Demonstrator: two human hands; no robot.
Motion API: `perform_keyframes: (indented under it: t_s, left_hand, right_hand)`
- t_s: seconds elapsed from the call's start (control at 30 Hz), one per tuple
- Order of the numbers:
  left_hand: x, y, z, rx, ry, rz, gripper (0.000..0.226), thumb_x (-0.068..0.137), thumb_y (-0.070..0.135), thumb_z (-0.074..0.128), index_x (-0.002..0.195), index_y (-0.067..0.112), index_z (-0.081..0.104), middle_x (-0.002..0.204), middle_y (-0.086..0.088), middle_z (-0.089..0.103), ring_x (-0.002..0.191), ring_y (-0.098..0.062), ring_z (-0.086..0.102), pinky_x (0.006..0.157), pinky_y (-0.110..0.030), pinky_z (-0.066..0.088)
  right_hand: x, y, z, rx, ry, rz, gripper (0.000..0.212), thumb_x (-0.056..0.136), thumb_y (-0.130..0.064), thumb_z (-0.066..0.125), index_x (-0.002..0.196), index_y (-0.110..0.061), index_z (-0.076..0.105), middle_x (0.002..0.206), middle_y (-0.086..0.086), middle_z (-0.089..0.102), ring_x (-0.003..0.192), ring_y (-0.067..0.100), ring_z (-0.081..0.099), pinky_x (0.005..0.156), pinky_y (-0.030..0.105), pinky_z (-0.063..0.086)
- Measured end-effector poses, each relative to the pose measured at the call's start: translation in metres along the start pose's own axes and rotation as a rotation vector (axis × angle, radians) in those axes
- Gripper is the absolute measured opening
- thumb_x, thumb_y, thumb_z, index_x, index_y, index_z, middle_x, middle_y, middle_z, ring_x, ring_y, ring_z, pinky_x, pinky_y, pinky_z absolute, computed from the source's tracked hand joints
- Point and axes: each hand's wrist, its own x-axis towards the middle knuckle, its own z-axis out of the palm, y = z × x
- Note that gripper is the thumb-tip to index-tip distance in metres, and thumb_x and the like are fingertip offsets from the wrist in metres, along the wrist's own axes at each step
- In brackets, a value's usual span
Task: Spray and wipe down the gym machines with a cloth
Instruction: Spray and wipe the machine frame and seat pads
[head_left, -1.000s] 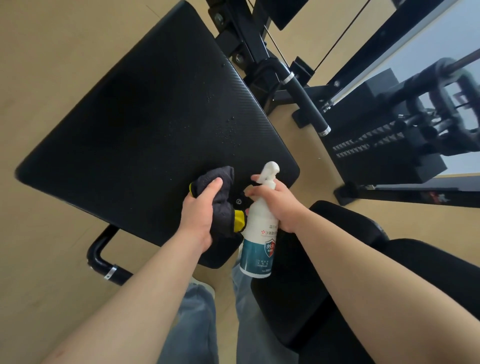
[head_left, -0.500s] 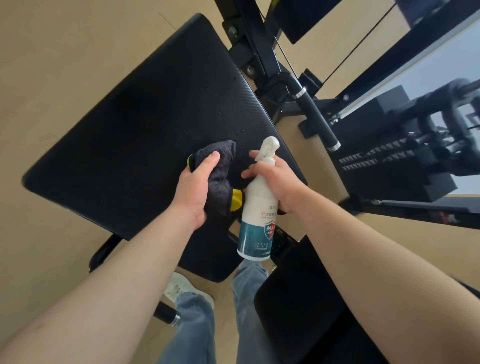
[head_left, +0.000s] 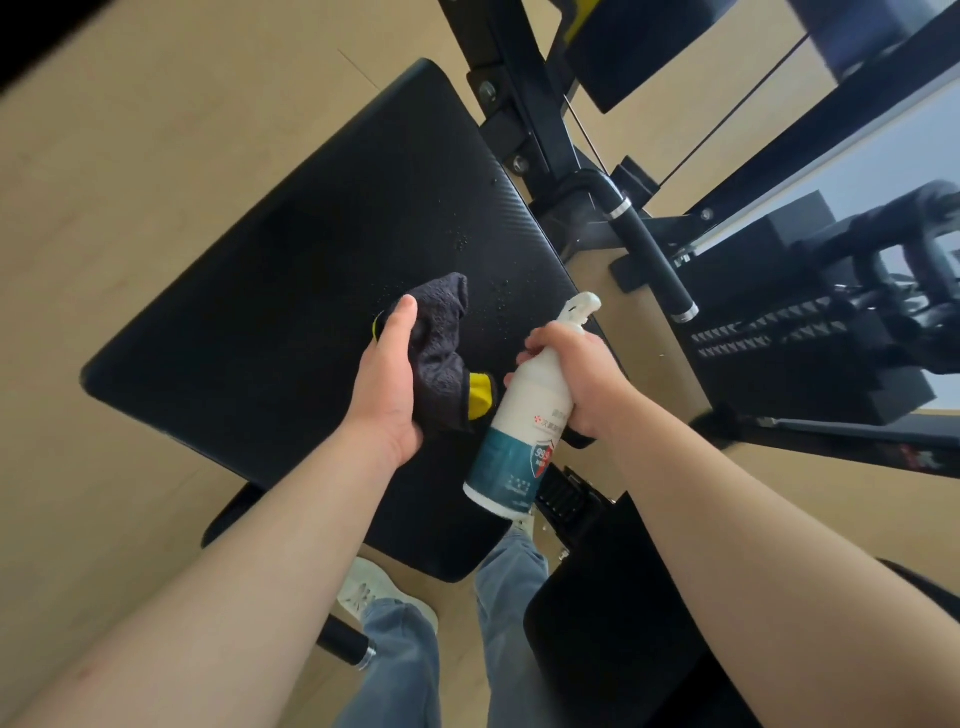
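Note:
A large black padded seat (head_left: 270, 291) of a gym machine fills the middle of the view, with small spray droplets near its right edge. My left hand (head_left: 387, 384) grips a bunched dark grey cloth (head_left: 441, 338) with a yellow trim over the pad's near right part. My right hand (head_left: 576, 374) holds a white spray bottle (head_left: 511, 457) with a teal label by its neck, its nozzle pointing up and away, just right of the cloth.
The black machine frame (head_left: 524, 130) and a foam-gripped handle (head_left: 652, 265) rise behind the pad. A weight stack (head_left: 810, 358) stands at the right. A second black pad (head_left: 613, 613) sits low right beside my legs. The floor is tan wood.
The view has shifted so the pad sits lower and nearer. Both hands have moved forward along the pad, the cloth sliding further from its near edge; the bottle stays beside it.

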Motion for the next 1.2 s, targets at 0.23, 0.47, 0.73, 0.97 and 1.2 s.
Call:
perform_keyframes:
  t_s: [0.23,0.47,0.73,0.97,1.2]
  left_hand:
    - [-0.016,-0.004,-0.006,-0.031,-0.016,-0.018,0.054,0.098,0.062,0.05,0.137,0.026,0.061,0.126,-0.003,0.07,0.112,-0.023,0.07,0.095,-0.043,0.056]
    - [-0.018,-0.011,-0.022,0.317,-0.07,0.091,0.067,0.085,0.074,0.054,0.133,0.029,0.063,0.129,0.001,0.069,0.119,-0.02,0.066,0.109,-0.049,0.047]
    - [-0.026,-0.019,0.011,0.897,-0.217,0.275,0.056,0.107,0.047,0.042,0.099,-0.002,0.068,0.098,-0.02,0.071,0.095,-0.027,0.068,0.089,-0.044,0.053]
    - [-0.024,-0.026,0.063,0.725,-0.413,0.123,0.035,0.085,0.038,0.074,0.116,0.03,0.062,0.12,-0.002,0.07,0.117,-0.02,0.066,0.104,-0.046,0.053]
    - [-0.009,-0.038,0.096,0.667,-0.638,-0.202,0.043,0.097,0.033,0.062,0.131,0.007,0.064,0.122,-0.021,0.069,0.113,-0.037,0.069,0.096,-0.051,0.057]
  right_hand:
    - [-0.024,0.036,0.008,-0.163,-0.097,0.02,0.018,0.093,-0.012,0.067,0.105,-0.007,0.055,0.081,0.013,0.064,0.069,0.038,0.073,0.07,0.049,0.062]
    - [-0.032,0.059,-0.001,-0.115,-0.089,0.07,0.018,0.096,-0.014,0.068,0.108,-0.008,0.056,0.086,0.012,0.067,0.072,0.037,0.073,0.073,0.053,0.063]
    - [-0.042,0.046,-0.041,-0.023,-0.145,-0.094,0.065,0.078,-0.015,0.068,0.14,-0.034,0.058,0.129,0.011,0.069,0.098,0.038,0.073,0.088,0.06,0.061]
    - [-0.056,0.023,-0.084,-0.022,-0.257,-0.009,0.061,0.074,-0.018,0.067,0.134,-0.028,0.066,0.114,0.025,0.069,0.083,0.036,0.07,0.092,0.061,0.056]
    - [-0.05,0.015,-0.126,0.027,-0.341,0.106,0.051,0.076,-0.017,0.068,0.126,-0.016,0.059,0.102,0.019,0.071,0.087,0.034,0.072,0.081,0.051,0.061]
